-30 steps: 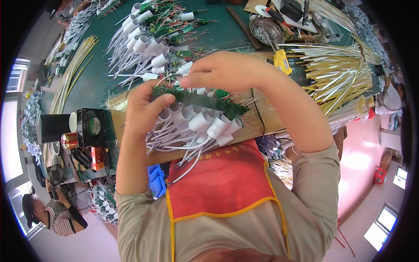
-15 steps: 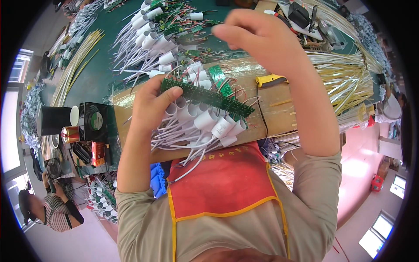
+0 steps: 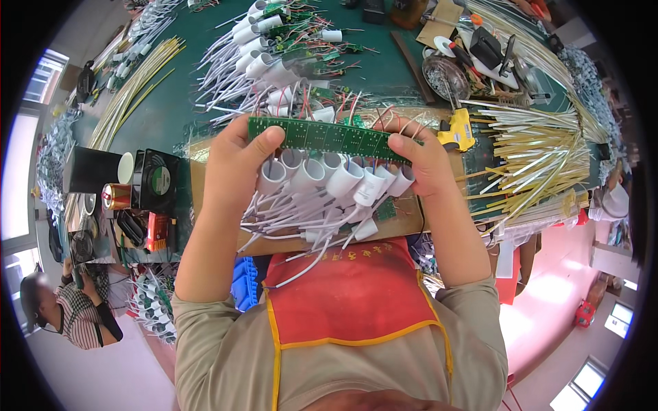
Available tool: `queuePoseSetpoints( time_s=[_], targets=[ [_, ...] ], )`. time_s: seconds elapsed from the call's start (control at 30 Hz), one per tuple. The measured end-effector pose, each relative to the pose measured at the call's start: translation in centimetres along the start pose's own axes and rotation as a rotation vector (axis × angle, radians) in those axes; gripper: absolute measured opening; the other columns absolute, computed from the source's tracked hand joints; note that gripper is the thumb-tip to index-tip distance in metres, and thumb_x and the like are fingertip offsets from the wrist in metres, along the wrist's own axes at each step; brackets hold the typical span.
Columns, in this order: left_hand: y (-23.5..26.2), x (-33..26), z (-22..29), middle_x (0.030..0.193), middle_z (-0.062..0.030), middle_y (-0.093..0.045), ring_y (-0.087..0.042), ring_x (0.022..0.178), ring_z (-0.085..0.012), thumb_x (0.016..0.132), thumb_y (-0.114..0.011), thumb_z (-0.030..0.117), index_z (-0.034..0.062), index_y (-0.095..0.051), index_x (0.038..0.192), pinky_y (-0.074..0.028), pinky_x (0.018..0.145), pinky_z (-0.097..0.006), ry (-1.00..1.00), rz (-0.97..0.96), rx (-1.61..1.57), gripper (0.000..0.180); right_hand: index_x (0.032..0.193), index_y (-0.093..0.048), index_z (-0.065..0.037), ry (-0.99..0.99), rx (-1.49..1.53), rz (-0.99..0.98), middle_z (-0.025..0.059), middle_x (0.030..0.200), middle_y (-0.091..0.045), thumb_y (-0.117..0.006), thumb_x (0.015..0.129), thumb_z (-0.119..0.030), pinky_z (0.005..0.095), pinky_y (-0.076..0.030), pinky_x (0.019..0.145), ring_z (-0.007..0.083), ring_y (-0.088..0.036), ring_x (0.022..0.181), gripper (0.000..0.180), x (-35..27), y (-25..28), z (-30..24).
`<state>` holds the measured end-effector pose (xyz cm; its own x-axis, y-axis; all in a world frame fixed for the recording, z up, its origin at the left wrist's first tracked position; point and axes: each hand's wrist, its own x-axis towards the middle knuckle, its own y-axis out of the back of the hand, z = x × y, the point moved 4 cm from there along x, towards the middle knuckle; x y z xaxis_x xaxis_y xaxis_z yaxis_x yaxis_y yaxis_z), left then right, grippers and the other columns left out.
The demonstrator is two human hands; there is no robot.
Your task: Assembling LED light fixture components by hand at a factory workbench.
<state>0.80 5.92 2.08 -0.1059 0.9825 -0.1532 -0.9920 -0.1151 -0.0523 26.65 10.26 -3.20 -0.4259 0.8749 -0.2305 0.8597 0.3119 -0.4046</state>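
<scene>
I hold a long green circuit-board strip (image 3: 322, 135) level in front of me, one end in each hand. My left hand (image 3: 236, 164) grips its left end with the thumb on top. My right hand (image 3: 419, 161) grips its right end. Several white cylindrical caps (image 3: 329, 179) with white wires hang in a row under the strip, and the wires (image 3: 295, 226) trail down toward my red apron.
The green table (image 3: 171, 109) holds more white capped parts with wires (image 3: 271, 55), bundles of yellow sleeving (image 3: 541, 157) at right and left, a yellow glue gun (image 3: 456, 130), a small black fan (image 3: 156, 181) and a metal bowl (image 3: 445, 75). Another person (image 3: 62, 315) sits at lower left.
My right hand came down from above the strip and took hold of its right end. The strip, tilted before, is now level and held by both hands.
</scene>
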Motion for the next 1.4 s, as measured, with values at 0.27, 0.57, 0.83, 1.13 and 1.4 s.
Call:
queuePoseSetpoints(
  time_s=[0.27, 0.57, 0.83, 1.13, 1.4],
  targets=[
    [1.6, 0.6, 0.9, 0.08, -0.0009, -0.058, -0.051, 0.073, -0.0104, 0.088, -0.062, 0.043, -0.0009, -0.064, 0.095, -0.042, 0.067, -0.026, -0.379, -0.132, 0.531, 0.045, 0.104, -0.059, 0.002, 0.09, 0.01, 0.004, 0.0106, 0.101, -0.064, -0.075, 0.079, -0.022, 0.0286, -0.053, 0.07, 0.0157, -0.063, 0.083, 0.038, 0.1, 0.5, 0.5],
    [0.3, 1.8, 0.3, 0.073, 0.0003, -0.053, -0.048, 0.068, -0.0103, 0.089, -0.059, 0.047, -0.0007, -0.06, 0.082, -0.04, 0.06, -0.028, -0.352, -0.441, 0.354, 0.048, 0.104, -0.061, 0.002, 0.043, -0.002, 0.033, 0.0097, 0.092, -0.065, -0.073, 0.078, -0.009, 0.0278, -0.051, 0.065, 0.0162, -0.062, 0.074, 0.031, -0.1, 1.3, 0.9],
    [-0.1, 2.5, -1.9, 0.071, -0.0053, -0.057, -0.053, 0.067, -0.0172, 0.09, -0.06, 0.039, -0.0005, -0.063, 0.082, -0.042, 0.061, -0.033, -0.312, -0.255, 0.452, 0.04, 0.102, -0.061, 0.001, -0.047, 0.098, 0.117, 0.0092, 0.089, -0.065, -0.074, 0.079, -0.01, 0.0285, -0.052, 0.063, 0.0157, -0.063, 0.072, 0.029, 0.2, 2.3, 2.4],
    [-1.0, 1.7, -1.6, 0.074, -0.0122, -0.059, -0.057, 0.069, -0.0318, 0.076, -0.072, 0.042, 0.0032, -0.063, 0.076, -0.043, 0.061, -0.041, -0.422, 0.2, 0.786, 0.04, 0.101, -0.064, 0.001, 0.129, -0.167, 0.349, 0.0057, 0.092, -0.065, -0.075, 0.079, -0.01, 0.0235, -0.048, 0.073, 0.0102, -0.059, 0.08, 0.027, -2.8, 0.0, 1.4],
    [-0.9, 2.7, -2.8, 0.076, -0.0022, -0.059, -0.054, 0.07, -0.0115, 0.078, -0.075, 0.028, 0.0018, -0.063, 0.089, -0.043, 0.064, -0.028, -0.123, -0.005, 0.525, 0.031, 0.102, -0.063, 0.0, 0.184, -0.091, 0.312, 0.0068, 0.093, -0.065, -0.075, 0.079, -0.01, 0.0247, -0.05, 0.075, 0.0113, -0.06, 0.082, 0.028, -3.5, -0.2, 2.1]
  ],
)
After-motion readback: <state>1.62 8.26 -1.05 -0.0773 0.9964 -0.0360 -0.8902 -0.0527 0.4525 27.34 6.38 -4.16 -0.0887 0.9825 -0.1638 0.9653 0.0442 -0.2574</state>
